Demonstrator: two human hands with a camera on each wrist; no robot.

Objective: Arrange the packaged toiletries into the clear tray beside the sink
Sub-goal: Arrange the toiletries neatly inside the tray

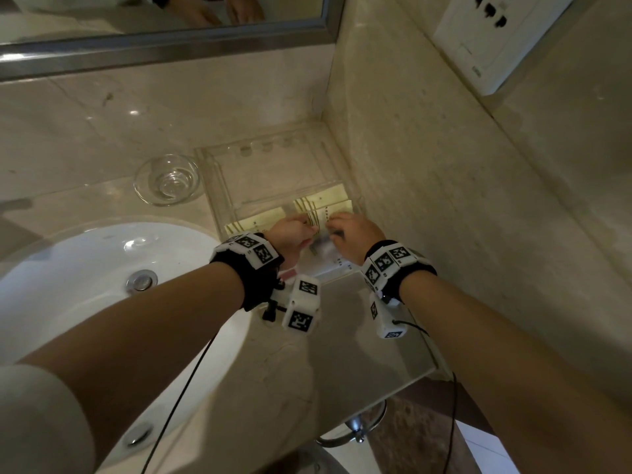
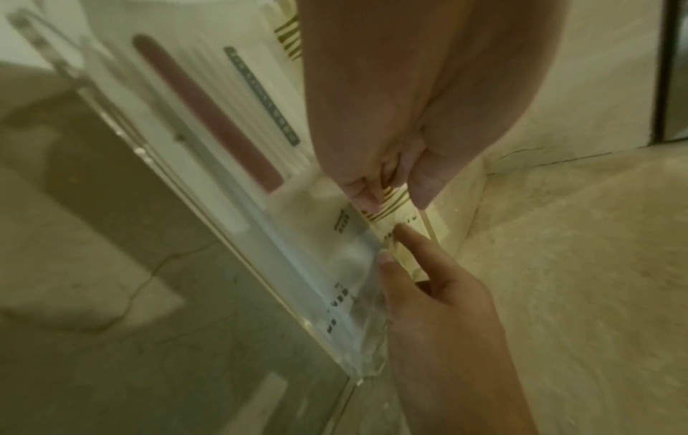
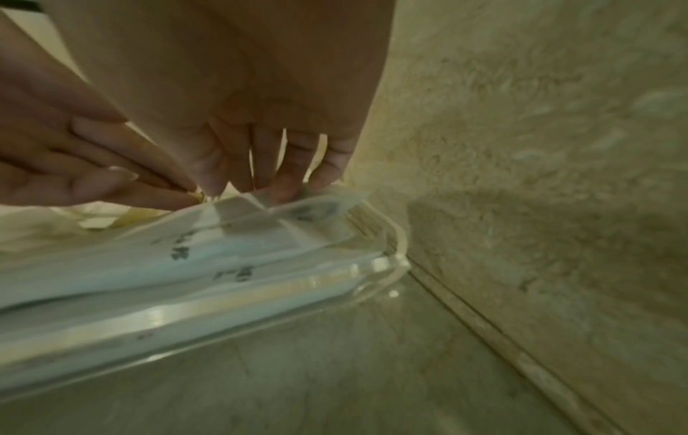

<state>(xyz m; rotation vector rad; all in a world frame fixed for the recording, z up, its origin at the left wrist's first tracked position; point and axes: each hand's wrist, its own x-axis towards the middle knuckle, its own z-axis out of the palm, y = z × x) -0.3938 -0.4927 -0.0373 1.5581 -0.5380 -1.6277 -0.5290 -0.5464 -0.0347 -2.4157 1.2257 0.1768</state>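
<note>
Left hand [image 1: 292, 230] fingers [image 2: 363, 194] pinch small cream gold-striped packet [image 2: 394, 210] inside clear plastic tray [image 1: 213, 179] on marble table [image 1: 359, 336]. Right hand [image 1: 355, 234] fingers, slightly spread, press tips on same packet, beside white translucent sachets [image 3: 186, 265].

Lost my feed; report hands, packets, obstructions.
Left hand pinches gold-striped packet, right hand touches it. Held at clear tray, other packets already inside. Nothing blocking visible.
</note>
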